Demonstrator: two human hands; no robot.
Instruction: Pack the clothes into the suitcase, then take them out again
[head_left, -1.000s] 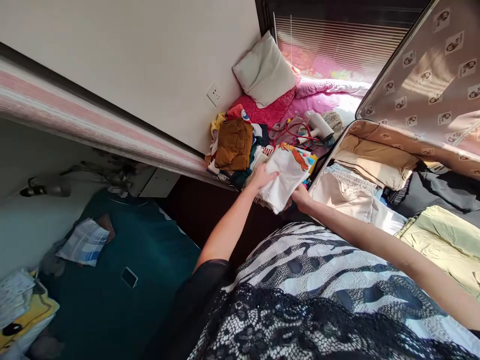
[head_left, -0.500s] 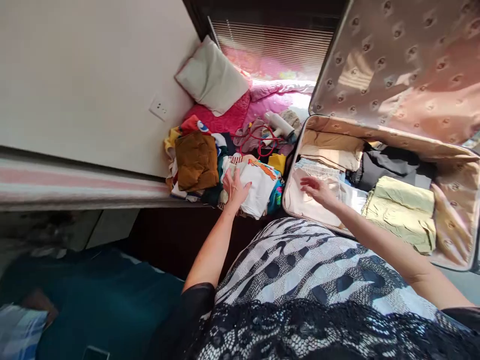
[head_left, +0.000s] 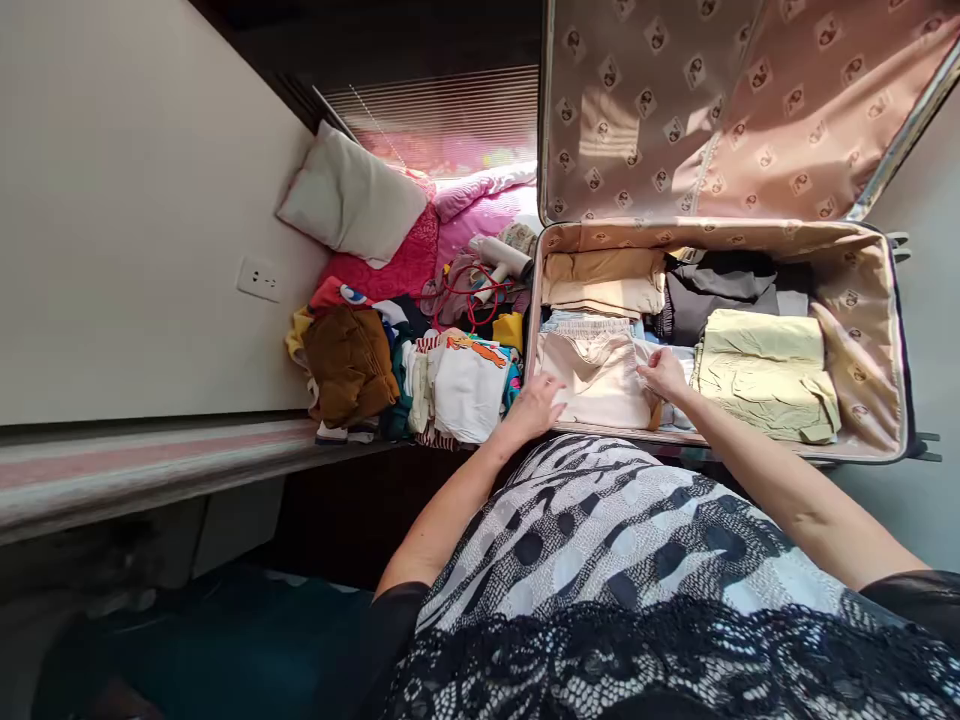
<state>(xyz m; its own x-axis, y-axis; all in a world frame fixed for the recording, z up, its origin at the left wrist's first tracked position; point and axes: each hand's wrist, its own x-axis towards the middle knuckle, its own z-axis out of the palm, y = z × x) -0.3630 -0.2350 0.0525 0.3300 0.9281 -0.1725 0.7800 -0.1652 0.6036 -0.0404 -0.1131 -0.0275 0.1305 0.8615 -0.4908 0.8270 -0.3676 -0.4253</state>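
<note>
Inside the open suitcase (head_left: 870,340), pale pink shorts (head_left: 596,375) with a gathered waistband lie at the front left. My right hand (head_left: 663,376) is closed in a pinch on their right edge. Over the suitcase's front left rim, my left hand (head_left: 535,404) rests with fingers apart at the shorts' lower left corner. Folded yellow-green clothing (head_left: 765,370) lies to the right of my right hand. Behind the shorts is a folded tan garment (head_left: 604,280), with dark grey clothing (head_left: 724,290) beside it. A white T-shirt (head_left: 471,385) tops a pile left of my left hand.
Brown folded clothing (head_left: 349,365) tops another pile at the left. A white hair dryer (head_left: 502,257) with a red cord lies behind the piles. A pillow (head_left: 356,195) leans against the wall by a socket (head_left: 257,279). The raised suitcase lid (head_left: 660,110) stands at the back.
My left hand has left the white T-shirt and moved right to the suitcase's shorts. My right hand has come down and taken hold of their right edge. The view has swung right.
</note>
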